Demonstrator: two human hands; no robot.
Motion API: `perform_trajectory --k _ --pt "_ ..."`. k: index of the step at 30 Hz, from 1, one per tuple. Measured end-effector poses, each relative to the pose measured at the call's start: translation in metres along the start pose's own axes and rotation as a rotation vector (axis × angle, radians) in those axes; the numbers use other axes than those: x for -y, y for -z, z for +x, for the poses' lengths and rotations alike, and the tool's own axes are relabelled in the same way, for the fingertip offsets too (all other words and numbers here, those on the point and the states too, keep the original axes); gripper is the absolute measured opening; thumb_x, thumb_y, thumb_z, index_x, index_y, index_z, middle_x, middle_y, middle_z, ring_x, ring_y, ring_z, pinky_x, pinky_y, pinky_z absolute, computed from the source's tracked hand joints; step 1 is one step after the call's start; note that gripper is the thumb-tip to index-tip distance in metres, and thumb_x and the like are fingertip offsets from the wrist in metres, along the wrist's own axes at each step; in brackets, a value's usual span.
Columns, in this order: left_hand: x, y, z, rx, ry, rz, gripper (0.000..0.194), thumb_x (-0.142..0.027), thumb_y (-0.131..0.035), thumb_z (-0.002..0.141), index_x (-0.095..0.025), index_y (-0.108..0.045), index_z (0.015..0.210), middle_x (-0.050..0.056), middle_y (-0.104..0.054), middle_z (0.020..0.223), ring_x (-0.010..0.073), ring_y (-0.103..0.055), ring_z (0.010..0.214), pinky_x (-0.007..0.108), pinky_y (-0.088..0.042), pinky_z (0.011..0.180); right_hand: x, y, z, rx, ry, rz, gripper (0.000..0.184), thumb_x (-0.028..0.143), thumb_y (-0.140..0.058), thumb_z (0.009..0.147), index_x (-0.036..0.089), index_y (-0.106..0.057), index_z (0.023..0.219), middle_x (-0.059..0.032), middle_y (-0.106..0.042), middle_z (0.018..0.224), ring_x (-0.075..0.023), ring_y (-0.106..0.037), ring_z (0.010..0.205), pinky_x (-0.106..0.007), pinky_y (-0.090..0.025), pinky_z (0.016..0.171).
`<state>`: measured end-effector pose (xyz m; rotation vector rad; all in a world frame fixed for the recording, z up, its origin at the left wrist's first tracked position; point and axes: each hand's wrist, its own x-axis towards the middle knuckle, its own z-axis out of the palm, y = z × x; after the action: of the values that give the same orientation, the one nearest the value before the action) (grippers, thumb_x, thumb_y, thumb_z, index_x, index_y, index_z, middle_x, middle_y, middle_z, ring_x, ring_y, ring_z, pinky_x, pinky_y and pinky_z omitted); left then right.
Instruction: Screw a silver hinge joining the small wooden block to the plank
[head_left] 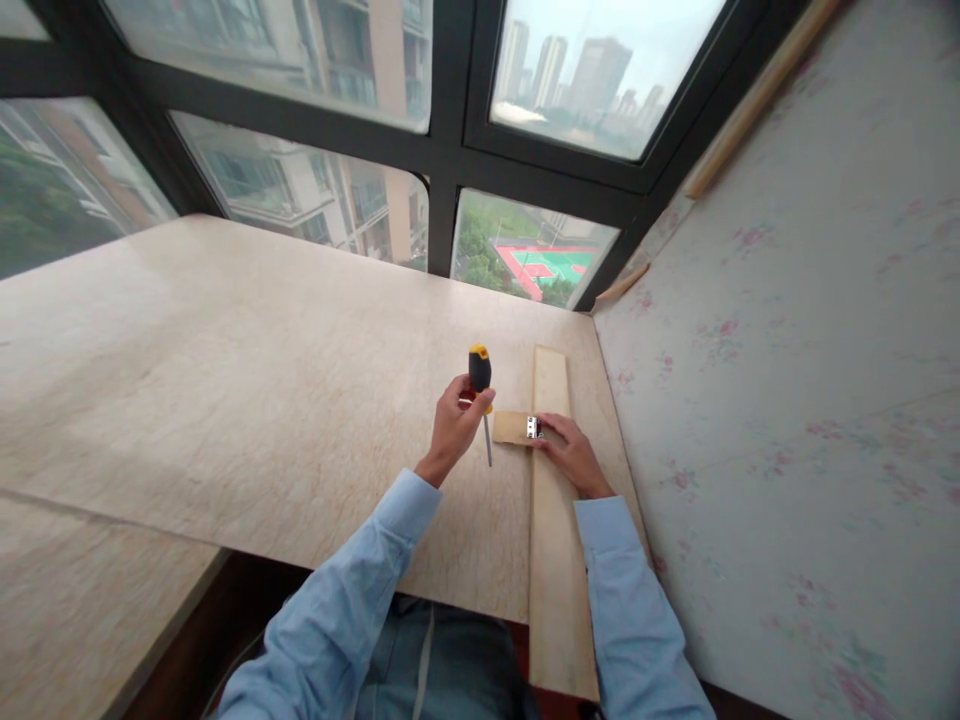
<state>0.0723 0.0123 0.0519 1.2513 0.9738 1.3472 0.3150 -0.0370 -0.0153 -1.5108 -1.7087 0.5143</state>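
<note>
My left hand (pixel 454 425) is closed around a screwdriver (pixel 480 370) with a black and yellow handle. Its metal shaft points down, with the tip above the windowsill and apart from the wood. A short flat piece of wood (pixel 510 428) lies crosswise at the left edge of a long pale wooden board (pixel 551 385). On its right end sits a small silver metal hinge (pixel 533 427). The fingers of my right hand (pixel 571 450) are closed at the hinge's right side, over the long board. They partly hide the hinge and the short piece's end.
The boards rest on a wide stone-look windowsill (pixel 262 380), and the long one sticks out past its front edge. Dark-framed windows (pixel 446 150) rise behind. A flowered papered wall (pixel 765 380) stands close on the right. At lower left the sill's edge (pixel 172 610) drops to a dark gap.
</note>
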Motion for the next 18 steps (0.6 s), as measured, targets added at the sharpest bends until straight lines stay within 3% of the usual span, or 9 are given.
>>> perform_trajectory --k 11,18 --pt "0.024 0.044 0.001 0.01 0.3 -0.354 0.039 -0.046 -0.076 0.07 -0.014 -0.06 0.085 -0.003 -0.053 0.072 0.0087 -0.052 0.059 0.023 -0.05 0.052 -0.001 0.001 0.002 0.02 -0.001 -0.076 0.042 0.05 -0.066 0.084 0.025 -0.07 0.117 -0.0104 -0.07 0.125 -0.0272 -0.061 0.119 -0.051 -0.044 0.107" --pt "0.032 0.056 0.0 0.048 0.47 -0.454 0.041 -0.043 -0.076 0.068 -0.017 -0.056 0.093 -0.006 -0.053 0.065 0.005 -0.046 0.042 0.017 -0.029 0.034 0.002 0.007 0.008 0.056 -0.003 -0.198 0.041 0.049 -0.069 0.081 0.025 -0.071 0.113 -0.0123 -0.067 0.13 -0.0293 -0.059 0.124 -0.053 -0.041 0.11"
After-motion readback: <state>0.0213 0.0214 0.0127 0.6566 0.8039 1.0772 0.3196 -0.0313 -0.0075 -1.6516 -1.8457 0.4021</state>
